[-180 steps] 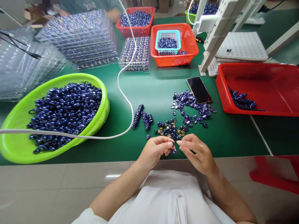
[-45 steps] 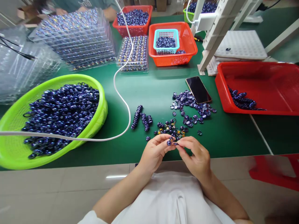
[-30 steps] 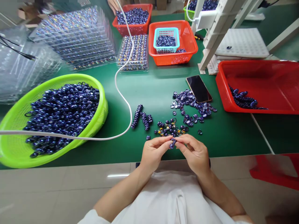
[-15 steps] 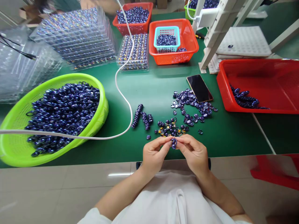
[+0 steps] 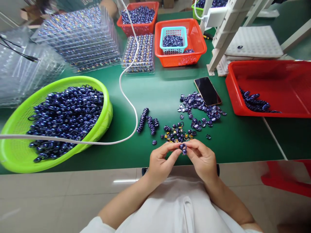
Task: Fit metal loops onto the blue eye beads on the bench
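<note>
1. Left hand (image 5: 161, 158) and right hand (image 5: 202, 158) – held together above the near edge of the green bench (image 5: 165, 94), fingers of both clamped on one small dark blue bead (image 5: 183, 148).
2. Loose beads (image 5: 178, 132) – scattered on the bench just beyond the hands.
3. Phone (image 5: 207, 91) – flat, further back.
4. Green basket (image 5: 14, 163) of beads – far left.
5. Red tray (image 5: 279, 84) – right.

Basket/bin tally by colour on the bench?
Red/orange: 3 - red basket far back, orange basket, red bin at right
Green: 2 - lime basket at left, green basket at the top edge
Teal: 1 - teal basket inside the orange one
Total: 6
</note>
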A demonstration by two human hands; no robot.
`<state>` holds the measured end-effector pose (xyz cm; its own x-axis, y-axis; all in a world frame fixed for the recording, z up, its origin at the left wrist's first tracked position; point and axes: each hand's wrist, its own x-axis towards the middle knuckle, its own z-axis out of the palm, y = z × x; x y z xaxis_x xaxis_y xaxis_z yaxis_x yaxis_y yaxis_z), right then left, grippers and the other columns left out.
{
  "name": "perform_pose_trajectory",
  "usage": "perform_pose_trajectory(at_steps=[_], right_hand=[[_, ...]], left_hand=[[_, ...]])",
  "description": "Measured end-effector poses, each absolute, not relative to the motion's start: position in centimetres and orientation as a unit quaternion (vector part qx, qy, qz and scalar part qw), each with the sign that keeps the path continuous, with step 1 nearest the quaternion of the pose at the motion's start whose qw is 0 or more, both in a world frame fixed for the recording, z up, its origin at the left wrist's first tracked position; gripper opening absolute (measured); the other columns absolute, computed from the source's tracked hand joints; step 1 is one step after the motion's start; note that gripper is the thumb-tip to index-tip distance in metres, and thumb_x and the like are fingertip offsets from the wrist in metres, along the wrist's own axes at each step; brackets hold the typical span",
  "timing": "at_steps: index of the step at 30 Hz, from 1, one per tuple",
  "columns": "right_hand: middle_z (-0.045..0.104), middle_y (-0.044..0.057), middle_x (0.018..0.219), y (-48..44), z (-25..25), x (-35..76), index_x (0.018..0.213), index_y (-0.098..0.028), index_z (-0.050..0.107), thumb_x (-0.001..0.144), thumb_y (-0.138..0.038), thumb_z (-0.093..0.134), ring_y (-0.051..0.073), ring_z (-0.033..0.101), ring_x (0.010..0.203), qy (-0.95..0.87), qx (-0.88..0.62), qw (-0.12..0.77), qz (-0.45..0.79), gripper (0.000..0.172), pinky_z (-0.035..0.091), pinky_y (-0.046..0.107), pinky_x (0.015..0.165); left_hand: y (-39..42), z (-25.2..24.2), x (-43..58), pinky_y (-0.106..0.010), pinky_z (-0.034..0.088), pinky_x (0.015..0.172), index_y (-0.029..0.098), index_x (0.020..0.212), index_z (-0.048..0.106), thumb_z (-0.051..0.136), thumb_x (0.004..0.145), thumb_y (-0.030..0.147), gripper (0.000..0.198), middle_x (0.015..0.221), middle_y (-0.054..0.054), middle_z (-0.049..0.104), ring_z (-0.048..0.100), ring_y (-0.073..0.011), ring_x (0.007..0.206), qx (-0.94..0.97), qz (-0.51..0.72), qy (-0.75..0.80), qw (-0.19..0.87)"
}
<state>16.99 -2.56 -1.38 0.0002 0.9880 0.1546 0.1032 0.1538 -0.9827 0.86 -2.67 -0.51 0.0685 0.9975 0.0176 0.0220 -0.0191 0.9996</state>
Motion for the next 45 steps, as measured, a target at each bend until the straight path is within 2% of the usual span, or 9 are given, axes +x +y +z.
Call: perform_pose_trajectory(at_steps=[5, 10, 20, 26, 30, 33, 36, 41, 45], right_hand=[[0.071, -0.001, 0.089, -2.6, -1.6, 17.3, 0.103, -0.028, 0.071, 0.09, -0.022, 0.067, 0.012, 0.068, 0.074, -0.552, -0.491, 0.478, 0.476, 0.015, 0.056, 0.023, 0.069], [0.069, 0.001, 0.095, -2.7, -1.5, 17.4, 0.107, -0.029, 0.071, 0.089, -0.025, 0.069, 0.013, 0.068, 0.08, -0.532, -0.472, 0.463, 0.529, 0.018, 0.057, 0.024, 0.072], [0.062, -0.001, 0.08, -2.5, -0.7, 16.5, 0.097, -0.025, 0.075, 0.087, -0.023, 0.07, 0.007, 0.061, 0.062, -0.473, -0.428, 0.499, 0.586, 0.011, 0.053, 0.017, 0.056], [0.063, 0.0, 0.086, -2.1, -1.1, 17.4, 0.1, -0.025, 0.073, 0.09, -0.02, 0.065, 0.01, 0.064, 0.07, -0.555, -0.456, 0.48, 0.503, 0.013, 0.055, 0.021, 0.059], [0.07, 0.004, 0.097, -1.8, -0.7, 18.3, 0.103, -0.022, 0.07, 0.089, -0.012, 0.063, 0.013, 0.068, 0.079, -0.661, -0.48, 0.454, 0.356, 0.018, 0.057, 0.023, 0.068], [0.072, 0.005, 0.096, -1.6, -0.4, 18.6, 0.106, -0.02, 0.065, 0.088, -0.007, 0.062, 0.013, 0.068, 0.077, -0.736, -0.462, 0.434, 0.237, 0.023, 0.058, 0.025, 0.071], [0.071, 0.007, 0.094, -1.5, -0.4, 18.4, 0.109, -0.019, 0.061, 0.085, -0.006, 0.063, 0.018, 0.069, 0.084, -0.779, -0.44, 0.423, 0.143, 0.027, 0.059, 0.03, 0.077], [0.067, 0.009, 0.092, -1.7, -0.4, 18.1, 0.113, -0.018, 0.059, 0.087, -0.01, 0.063, 0.019, 0.067, 0.083, -0.775, -0.442, 0.434, 0.127, 0.028, 0.059, 0.032, 0.073], [0.067, 0.01, 0.095, -1.7, -0.2, 18.4, 0.118, -0.018, 0.058, 0.092, -0.014, 0.059, 0.019, 0.067, 0.086, -0.79, -0.418, 0.414, 0.173, 0.026, 0.059, 0.031, 0.072]], left_hand=[[-2.4, -0.5, 0.8, -0.026, 0.056, 0.076, 0.019, 0.1, 0.075, 0.07, 0.087, 0.018, 0.015, 0.094, -0.006, 0.077, 0.071, -0.0168, 0.082, 0.547, 0.487, 0.47, 0.493], [-2.4, -0.2, 0.6, -0.026, 0.054, 0.075, 0.018, 0.1, 0.071, 0.064, 0.089, 0.013, 0.013, 0.091, -0.006, 0.074, 0.068, -0.0156, 0.079, 0.593, 0.478, 0.452, 0.464], [-2.8, -0.7, 0.8, -0.028, 0.053, 0.077, 0.019, 0.106, 0.066, 0.059, 0.089, 0.005, 0.023, 0.092, -0.006, 0.069, 0.065, -0.016, 0.082, 0.637, 0.511, 0.409, 0.408], [-1.8, 0.1, 0.1, -0.026, 0.055, 0.077, 0.019, 0.107, 0.07, 0.06, 0.09, 0.007, 0.023, 0.095, -0.007, 0.075, 0.069, -0.0157, 0.085, 0.677, 0.458, 0.416, 0.398], [-1.6, 0.8, 0.0, -0.029, 0.055, 0.08, 0.019, 0.111, 0.069, 0.071, 0.085, 0.014, 0.026, 0.099, -0.009, 0.075, 0.069, -0.0189, 0.091, 0.712, 0.44, 0.421, 0.35], [-1.7, 0.9, 0.3, -0.029, 0.054, 0.074, 0.016, 0.103, 0.07, 0.074, 0.082, 0.017, 0.021, 0.088, -0.007, 0.074, 0.068, -0.0181, 0.081, 0.702, 0.44, 0.444, 0.342], [-1.7, 0.8, 0.7, -0.028, 0.054, 0.071, 0.015, 0.089, 0.071, 0.069, 0.085, 0.019, 0.006, 0.081, -0.006, 0.072, 0.067, -0.0164, 0.074, 0.624, 0.427, 0.489, 0.434], [-1.2, 0.7, 0.6, -0.026, 0.055, 0.063, 0.014, 0.079, 0.067, 0.074, 0.081, 0.03, 0.017, 0.066, -0.002, 0.069, 0.065, -0.0131, 0.06, 0.35, 0.38, 0.459, 0.723], [-0.7, 0.5, 0.1, -0.025, 0.054, 0.058, 0.012, 0.075, 0.066, 0.081, 0.073, 0.031, 0.024, 0.061, -0.001, 0.067, 0.062, -0.0115, 0.055, 0.262, 0.343, 0.42, 0.798]])
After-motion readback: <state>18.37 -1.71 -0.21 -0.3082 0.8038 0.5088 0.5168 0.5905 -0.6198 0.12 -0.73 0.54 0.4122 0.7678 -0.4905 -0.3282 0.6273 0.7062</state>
